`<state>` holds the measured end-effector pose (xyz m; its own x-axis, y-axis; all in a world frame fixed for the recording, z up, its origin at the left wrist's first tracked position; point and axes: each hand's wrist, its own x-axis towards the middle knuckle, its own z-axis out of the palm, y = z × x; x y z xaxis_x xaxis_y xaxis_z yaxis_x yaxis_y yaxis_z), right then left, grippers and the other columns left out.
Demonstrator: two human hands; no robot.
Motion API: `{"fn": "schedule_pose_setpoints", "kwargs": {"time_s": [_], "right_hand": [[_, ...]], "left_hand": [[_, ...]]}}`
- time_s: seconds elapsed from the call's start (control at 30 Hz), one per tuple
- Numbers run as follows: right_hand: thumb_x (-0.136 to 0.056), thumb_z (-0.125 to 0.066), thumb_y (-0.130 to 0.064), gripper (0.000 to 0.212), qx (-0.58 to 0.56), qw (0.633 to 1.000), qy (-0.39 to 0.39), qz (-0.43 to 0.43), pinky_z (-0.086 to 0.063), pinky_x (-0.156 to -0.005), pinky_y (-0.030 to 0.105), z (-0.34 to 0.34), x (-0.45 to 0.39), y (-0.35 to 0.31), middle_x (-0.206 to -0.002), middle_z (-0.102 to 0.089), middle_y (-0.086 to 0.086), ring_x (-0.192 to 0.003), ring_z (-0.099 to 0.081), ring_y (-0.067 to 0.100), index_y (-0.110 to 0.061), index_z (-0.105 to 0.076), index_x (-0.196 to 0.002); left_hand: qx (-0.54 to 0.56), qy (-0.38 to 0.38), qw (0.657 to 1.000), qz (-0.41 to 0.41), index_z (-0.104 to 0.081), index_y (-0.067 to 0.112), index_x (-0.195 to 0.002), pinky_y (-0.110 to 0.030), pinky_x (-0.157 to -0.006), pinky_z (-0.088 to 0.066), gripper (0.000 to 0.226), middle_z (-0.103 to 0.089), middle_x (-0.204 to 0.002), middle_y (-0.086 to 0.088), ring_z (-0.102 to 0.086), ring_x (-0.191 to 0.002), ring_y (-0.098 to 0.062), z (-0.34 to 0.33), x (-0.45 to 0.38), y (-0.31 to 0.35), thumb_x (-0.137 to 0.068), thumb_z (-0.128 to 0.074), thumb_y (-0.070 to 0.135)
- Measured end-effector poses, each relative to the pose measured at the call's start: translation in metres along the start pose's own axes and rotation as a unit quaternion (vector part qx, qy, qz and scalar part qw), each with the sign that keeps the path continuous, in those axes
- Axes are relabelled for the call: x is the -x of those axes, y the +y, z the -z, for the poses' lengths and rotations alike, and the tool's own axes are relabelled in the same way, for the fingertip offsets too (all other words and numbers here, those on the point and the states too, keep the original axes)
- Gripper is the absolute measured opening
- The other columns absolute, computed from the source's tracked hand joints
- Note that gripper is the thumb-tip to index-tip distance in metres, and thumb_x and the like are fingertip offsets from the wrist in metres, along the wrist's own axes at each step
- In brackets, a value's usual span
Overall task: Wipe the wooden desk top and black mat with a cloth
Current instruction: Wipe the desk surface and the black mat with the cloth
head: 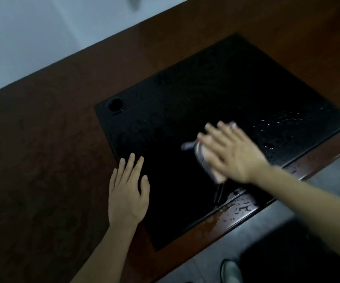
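Note:
A large black mat (195,103) lies on the dark reddish wooden desk top (42,160). My right hand (234,152) presses flat, fingers straight, on a pale striped cloth (206,162) in the mat's near right part; hand and cloth are motion-blurred. Flat on the mat's left edge rests my left hand (128,190), its fingers straight and partly on the wood. Water droplets glisten on the mat at the right (277,123) and on the desk's front edge (240,207).
A round black hole (115,104) sits in the mat's far left corner. Beyond the desk's far edge is a pale wall (32,33). Below the front edge are grey floor (236,246), a shoe (230,270) and a dark shape (298,252).

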<state>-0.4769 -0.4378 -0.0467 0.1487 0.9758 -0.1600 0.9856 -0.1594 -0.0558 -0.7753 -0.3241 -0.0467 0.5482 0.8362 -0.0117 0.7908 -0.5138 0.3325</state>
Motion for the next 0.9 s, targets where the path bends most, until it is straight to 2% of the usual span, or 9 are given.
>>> {"fn": "schedule_pose_setpoints", "kwargs": {"time_s": [0.1,0.2,0.33,0.43,0.53,0.6,0.7,0.83,0.9], "right_hand": [[-0.097,-0.007,-0.064,0.070,-0.053,0.984,0.003,-0.169,-0.003,-0.125,0.050,0.012,-0.035,0.035,-0.171,-0.008,0.002,-0.156,-0.003,0.031,-0.037,-0.008,-0.161],[-0.102,-0.008,-0.058,0.064,-0.070,0.966,-0.009,-0.249,0.005,-0.124,0.053,0.015,-0.050,0.017,-0.171,0.004,0.001,-0.156,0.008,0.030,-0.035,0.001,-0.162],[-0.098,-0.002,-0.055,0.070,-0.037,0.987,0.005,-0.153,-0.003,-0.122,0.059,0.007,-0.012,-0.052,-0.170,-0.011,0.007,-0.155,-0.006,0.038,-0.029,-0.011,-0.162],[-0.104,-0.019,-0.054,0.063,-0.038,0.998,0.017,-0.047,-0.015,-0.121,0.061,-0.001,0.048,-0.088,-0.166,-0.027,0.009,-0.152,-0.021,0.040,-0.026,-0.028,-0.160],[-0.104,-0.023,-0.061,0.065,-0.018,0.998,-0.014,0.057,-0.013,-0.122,0.056,-0.013,0.080,-0.078,-0.167,-0.024,0.006,-0.154,-0.017,0.035,-0.030,-0.022,-0.161],[-0.102,-0.026,-0.062,0.065,-0.007,0.998,-0.026,0.059,-0.019,-0.121,0.056,-0.012,0.074,-0.046,-0.165,-0.030,0.007,-0.152,-0.025,0.037,-0.030,-0.028,-0.160],[-0.100,-0.021,-0.059,0.066,-0.010,0.999,0.003,-0.054,-0.023,-0.119,0.057,-0.002,0.038,0.007,-0.162,-0.035,0.010,-0.148,-0.031,0.041,-0.030,-0.029,-0.158],[-0.103,-0.009,-0.059,0.064,-0.100,0.968,-0.007,-0.230,0.005,-0.123,0.053,0.007,0.002,0.017,-0.171,0.000,0.002,-0.156,0.006,0.031,-0.035,-0.004,-0.162],[-0.102,-0.008,-0.056,0.065,-0.085,0.969,0.016,-0.230,0.004,-0.123,0.055,0.004,0.005,-0.010,-0.171,-0.003,0.005,-0.156,0.003,0.034,-0.032,-0.006,-0.163]], "left_hand": [[0.004,0.006,1.000,0.000,-0.033,0.030,-0.156,-0.034,-0.126,-0.006,0.060,-0.017,-0.164,0.013,-0.004,-0.154,-0.008,0.000,0.000,0.001,-0.101,-0.018,0.049],[0.001,0.002,1.000,-0.005,-0.033,0.030,-0.156,-0.034,-0.125,-0.006,0.060,-0.017,-0.164,0.013,-0.004,-0.154,-0.008,-0.001,-0.001,0.000,-0.101,-0.018,0.049],[0.002,0.005,1.000,-0.007,-0.027,0.026,-0.158,-0.041,-0.126,-0.009,0.061,-0.019,-0.166,0.009,-0.004,-0.154,-0.010,0.001,0.000,0.003,-0.102,-0.021,0.047],[0.005,0.009,1.000,-0.018,-0.025,0.024,-0.159,-0.044,-0.126,-0.010,0.062,-0.020,-0.166,0.007,-0.005,-0.155,-0.012,0.003,0.004,0.005,-0.101,-0.021,0.045],[-0.005,0.014,0.999,-0.033,-0.026,0.022,-0.159,-0.044,-0.126,-0.011,0.062,-0.022,-0.165,0.006,-0.007,-0.154,-0.013,0.002,0.005,0.002,-0.101,-0.019,0.045],[-0.005,0.015,0.999,-0.040,-0.027,0.023,-0.158,-0.044,-0.126,-0.011,0.063,-0.022,-0.165,0.006,-0.008,-0.154,-0.012,0.004,0.004,0.002,-0.101,-0.017,0.046],[-0.010,0.015,0.999,-0.047,-0.028,0.024,-0.158,-0.043,-0.126,-0.010,0.062,-0.023,-0.164,0.008,-0.009,-0.154,-0.012,0.002,0.001,0.002,-0.101,-0.017,0.046],[-0.011,0.014,0.999,-0.036,-0.030,0.025,-0.157,-0.042,-0.125,-0.007,0.059,-0.025,-0.164,0.009,-0.009,-0.154,-0.013,0.001,0.004,0.001,-0.102,-0.019,0.045],[-0.017,0.007,0.999,-0.028,-0.031,0.026,-0.157,-0.043,-0.125,-0.006,0.058,-0.025,-0.164,0.008,-0.009,-0.154,-0.013,0.002,0.004,0.005,-0.103,-0.022,0.044]]}}
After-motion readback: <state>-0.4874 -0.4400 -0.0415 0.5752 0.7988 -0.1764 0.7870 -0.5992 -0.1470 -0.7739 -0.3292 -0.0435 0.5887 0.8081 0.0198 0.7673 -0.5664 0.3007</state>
